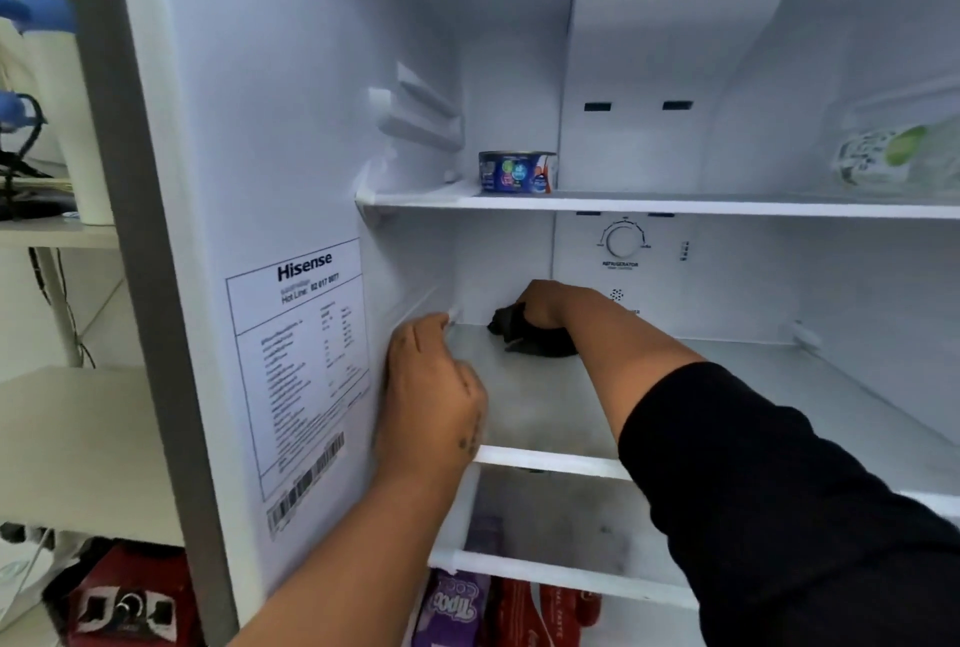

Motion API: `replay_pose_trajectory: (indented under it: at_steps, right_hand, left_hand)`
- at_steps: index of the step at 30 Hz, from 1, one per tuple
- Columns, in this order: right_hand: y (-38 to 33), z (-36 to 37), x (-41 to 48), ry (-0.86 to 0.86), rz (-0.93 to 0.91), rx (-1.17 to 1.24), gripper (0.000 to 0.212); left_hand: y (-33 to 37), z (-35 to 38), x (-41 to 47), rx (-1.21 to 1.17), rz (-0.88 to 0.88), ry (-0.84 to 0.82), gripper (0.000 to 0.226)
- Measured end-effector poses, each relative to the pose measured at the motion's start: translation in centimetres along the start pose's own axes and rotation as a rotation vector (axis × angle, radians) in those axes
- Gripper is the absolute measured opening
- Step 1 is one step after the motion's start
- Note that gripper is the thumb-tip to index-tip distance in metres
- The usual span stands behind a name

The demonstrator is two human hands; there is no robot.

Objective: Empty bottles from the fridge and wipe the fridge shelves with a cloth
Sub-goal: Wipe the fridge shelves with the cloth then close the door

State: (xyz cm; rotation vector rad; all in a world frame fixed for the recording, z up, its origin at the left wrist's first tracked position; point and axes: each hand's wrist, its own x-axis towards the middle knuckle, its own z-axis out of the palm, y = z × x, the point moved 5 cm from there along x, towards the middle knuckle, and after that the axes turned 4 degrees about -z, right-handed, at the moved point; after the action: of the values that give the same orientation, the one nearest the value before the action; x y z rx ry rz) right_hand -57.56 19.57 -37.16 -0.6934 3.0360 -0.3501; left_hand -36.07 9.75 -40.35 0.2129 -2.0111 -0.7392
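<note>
Cloth (540, 341) wipe on the middle shelf (550, 459).
Nearest, the left hand (431, 397) curls at the shelf's left edge, hold unclear; farther back, the right hand's (545, 303) grip bunches the cloth beneath it, most shelf lying rightward.

Two arms of one person, one sleeved and one bare.
The right arm wears a plain black long sleeve (779, 490) that ends partway up the forearm behind the right hand (545, 306). The left forearm is bare back from the left hand (431, 402), whose back carries a small dark marking (470, 438) near the wrist — too blurred to read.
</note>
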Motion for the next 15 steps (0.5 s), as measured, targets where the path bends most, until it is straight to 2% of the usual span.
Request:
replay_pose_trajectory:
  at_steps: [3, 7, 10, 12, 15]
  right_hand:
    - [5.9, -1.4, -2.8, 0.002, 0.083, 0.008, 0.039]
    - [13.1, -3.0, -5.9, 0.042, 0.230, -0.035, 0.027]
    - [15.7, -4.4, -7.0, 0.072, 0.381, -0.182, 0.045]
    - [14.4, -6.3, -6.6, 0.203, 0.358, -0.195, 0.046]
    - [11.1, -10.0, -5.4, 0.673, 0.134, 0.043, 0.024]
  left_hand:
    - [0.2, 0.2, -0.1, 0.018, -0.005, -0.003, 0.043]
    - [0.2, 0.2, -0.1, 0.012, -0.014, -0.015, 0.044]
    - [0.2, 0.2, -0.2, 0.013, -0.025, -0.019, 0.044]
    - [0.3, 0.2, -0.2, 0.019, -0.023, -0.019, 0.043]
    - [0.3, 0.5, 0.0, 0.044, 0.010, -0.039, 0.040]
